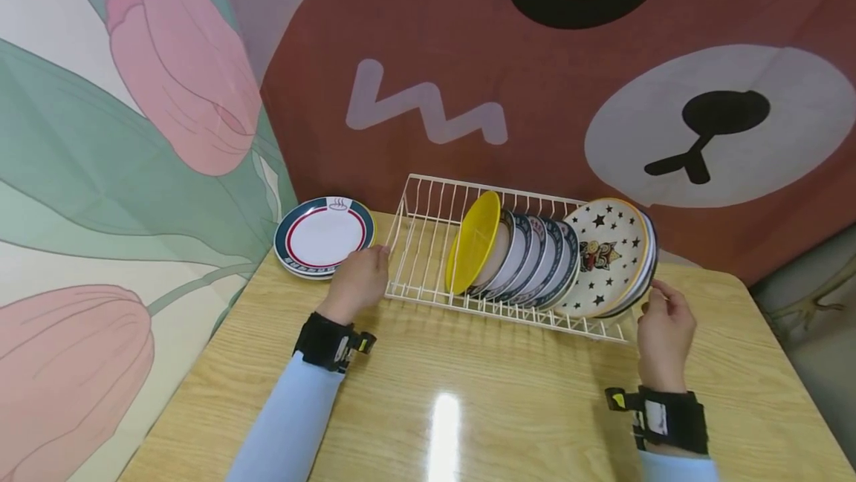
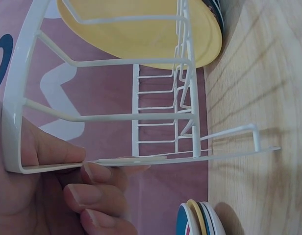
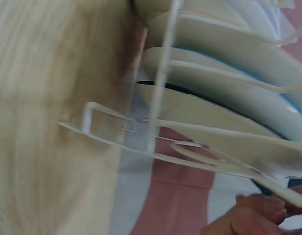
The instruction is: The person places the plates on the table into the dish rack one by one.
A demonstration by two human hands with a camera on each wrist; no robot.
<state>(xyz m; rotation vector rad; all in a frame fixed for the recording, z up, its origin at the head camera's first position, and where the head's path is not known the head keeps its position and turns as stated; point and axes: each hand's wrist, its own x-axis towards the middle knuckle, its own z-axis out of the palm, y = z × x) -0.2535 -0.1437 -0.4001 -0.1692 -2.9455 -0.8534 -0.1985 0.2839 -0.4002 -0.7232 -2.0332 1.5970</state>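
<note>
A white wire dish rack (image 1: 417, 274) stands on the wooden table, full of plates from its middle to its right end. My left hand (image 1: 360, 281) grips the rack's left end, and in the left wrist view thumb and fingers (image 2: 99, 196) pinch its end wire. At the opposite end my right hand (image 1: 666, 330) holds the rack's corner; part of that grip is cut off in the right wrist view. Upright in the slots are a yellow plate (image 1: 479, 244), several patterned plates (image 1: 558, 263) and a star-patterned plate (image 1: 611, 237) leaning at the right.
Left of the rack lies a small stack of plates, topped by a blue-rimmed white plate (image 1: 324, 237). A printed cloth (image 1: 435, 36) hangs close behind the rack. The wooden table (image 1: 521, 400) extends in front, its right edge beyond my right hand.
</note>
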